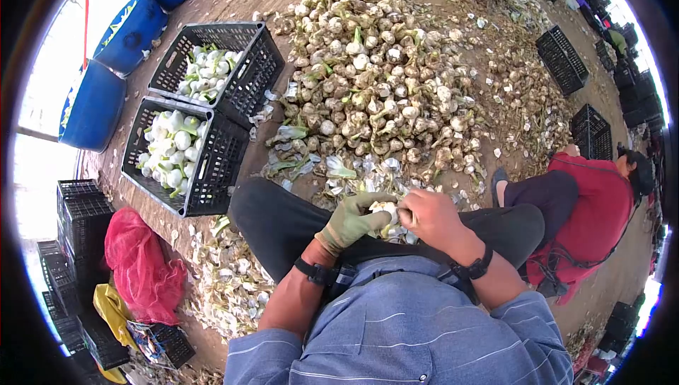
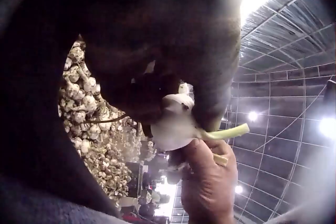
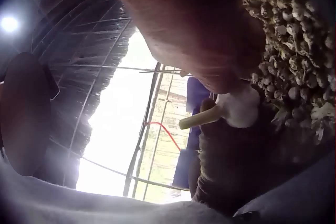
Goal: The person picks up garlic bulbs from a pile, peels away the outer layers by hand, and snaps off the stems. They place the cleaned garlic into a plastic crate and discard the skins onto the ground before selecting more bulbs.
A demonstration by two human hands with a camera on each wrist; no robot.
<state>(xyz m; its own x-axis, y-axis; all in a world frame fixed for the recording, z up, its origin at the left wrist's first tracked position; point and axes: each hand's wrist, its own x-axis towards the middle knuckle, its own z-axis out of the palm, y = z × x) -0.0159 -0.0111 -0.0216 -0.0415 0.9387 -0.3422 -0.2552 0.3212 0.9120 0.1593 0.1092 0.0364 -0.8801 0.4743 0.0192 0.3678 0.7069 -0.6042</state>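
Observation:
My left hand [image 1: 353,223], in a greenish glove, grips a white garlic bulb [image 1: 387,209] above my lap. My bare right hand [image 1: 433,219] is against the bulb's other side, fingers curled and thumb on it. In the left wrist view the garlic bulb [image 2: 173,127] has a cut green stem [image 2: 231,131], and a short pale piece [image 2: 220,159] shows between the right thumb and fingers. The right wrist view shows the bulb [image 3: 240,109] with its stem pointing away from the pile. A large heap of unpeeled garlic [image 1: 382,81] lies in front of me.
Two black crates hold cleaned garlic: a nearer crate [image 1: 194,190] and a farther crate [image 1: 265,59]. Blue barrels [image 1: 95,105] stand at the left beyond them. A red mesh bag [image 1: 141,265] lies near stacked crates [image 1: 78,222]. A person in red [image 1: 594,208] sits at my right.

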